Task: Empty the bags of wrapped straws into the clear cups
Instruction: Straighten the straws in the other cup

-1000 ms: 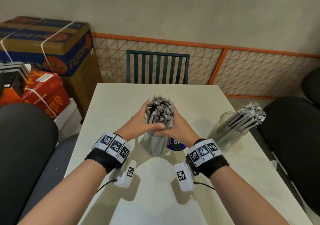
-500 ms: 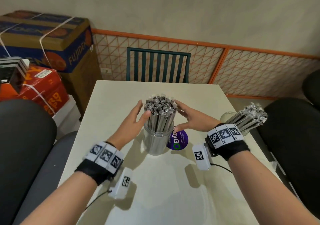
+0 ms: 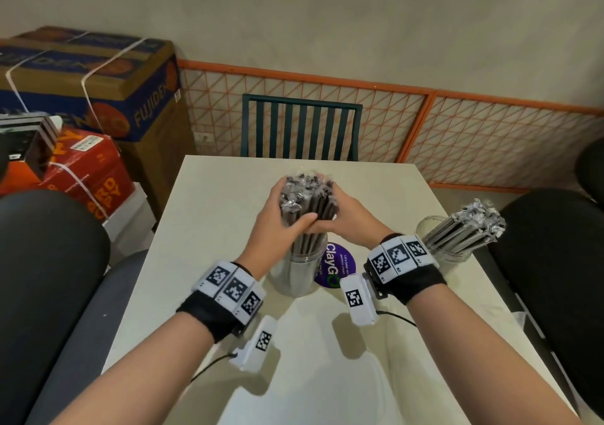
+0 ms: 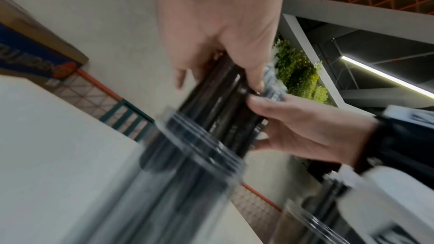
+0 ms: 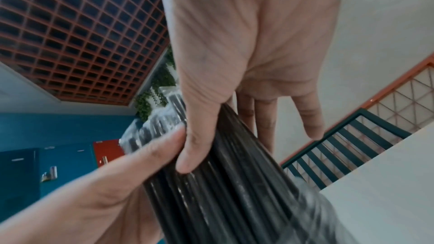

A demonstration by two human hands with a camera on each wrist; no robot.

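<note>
A bundle of wrapped dark straws (image 3: 307, 195) stands upright in a clear cup (image 3: 295, 275) at the table's middle. My left hand (image 3: 287, 207) grips the bundle's upper part from the left, and my right hand (image 3: 340, 210) grips it from the right; the thumbs meet at the front. In the left wrist view, which is blurred, my left hand (image 4: 218, 73) wraps the straws (image 4: 223, 103) above the cup (image 4: 192, 157). In the right wrist view my right hand (image 5: 244, 133) has its thumb pressed on the straws (image 5: 225, 188), fingers behind them. A second clear cup (image 3: 447, 248) at the right holds leaning straws (image 3: 474, 225).
A purple round sticker (image 3: 336, 266) lies on the white table (image 3: 228, 202) beside the centre cup. A green slatted chair (image 3: 300, 127) stands at the far edge. Dark chair backs flank both sides. Cardboard boxes (image 3: 98, 74) are stacked at the back left.
One second ago both hands clasped the bundle; half a second ago they had let go and spread apart beside it. Now both have closed round its upper part again.
</note>
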